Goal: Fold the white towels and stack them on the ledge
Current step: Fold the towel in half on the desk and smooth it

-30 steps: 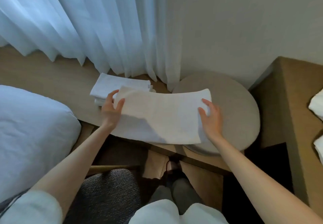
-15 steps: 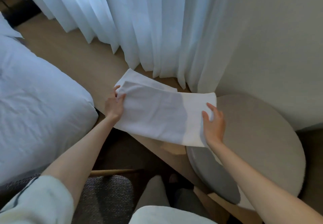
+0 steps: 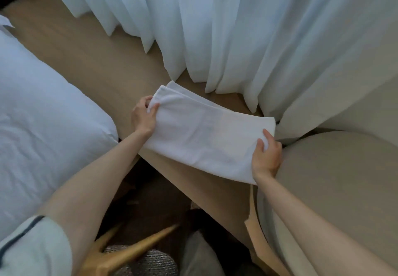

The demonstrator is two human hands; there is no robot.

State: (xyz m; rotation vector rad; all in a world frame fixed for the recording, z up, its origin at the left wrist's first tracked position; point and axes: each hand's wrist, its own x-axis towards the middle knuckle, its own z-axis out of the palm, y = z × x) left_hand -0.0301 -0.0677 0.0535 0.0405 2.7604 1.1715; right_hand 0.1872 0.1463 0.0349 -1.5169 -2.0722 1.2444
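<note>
A folded white towel [image 3: 202,135] lies across the wooden ledge [image 3: 86,60], its near edge hanging past the ledge's front. My left hand [image 3: 143,117] pinches its far left corner. My right hand [image 3: 267,157] grips its right end, thumb on top. Under it, the edge of another folded white towel [image 3: 183,90] shows at the back, mostly covered.
Sheer white curtains [image 3: 215,27] hang down onto the ledge right behind the towels. A white pillow [image 3: 38,124] lies at the left. A round beige cushioned stool [image 3: 344,189] stands at the right. A wooden chair frame [image 3: 120,252] is below, near my legs.
The view has turned left and moved closer. Both hands have carried the towel further onto the ledge, over the folded towel lying there. The right hand now grips the towel's end.
</note>
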